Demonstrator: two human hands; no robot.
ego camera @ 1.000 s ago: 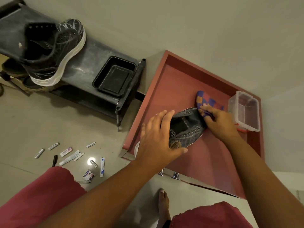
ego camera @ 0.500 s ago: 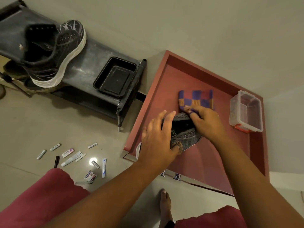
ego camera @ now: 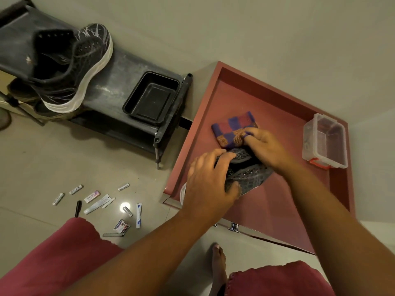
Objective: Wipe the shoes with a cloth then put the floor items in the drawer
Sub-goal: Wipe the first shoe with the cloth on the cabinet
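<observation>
The red drawer (ego camera: pixel 333 182) is lying open, holding a dark shoe (ego camera: pixel 248 174), a checked cloth (ego camera: pixel 232 130) and a clear plastic box (ego camera: pixel 324 142) standing near its right wall; whether anything is in the box cannot be told. A black tray (ego camera: pixel 151 98) is sitting on the dark rack (ego camera: pixel 111 82), near a second shoe (ego camera: pixel 70 69) with a white sole. The left hand (ego camera: pixel 210 184) is clamping the shoe from the near side, fingers curled over it. The right hand (ego camera: pixel 265 146) is pinching the cloth against the shoe's far end. Since a second ago the cloth is unfolding and sliding left, now lying flatter on the drawer floor and well apart from the box, while the right hand is following it. Small tubes and packets (ego camera: pixel 100 204) and a pen (ego camera: pixel 78 208) are lying scattered on the pale tiled floor (ego camera: pixel 42 157) left of the drawer, with a bare foot (ego camera: pixel 218 261) standing by the drawer's front
</observation>
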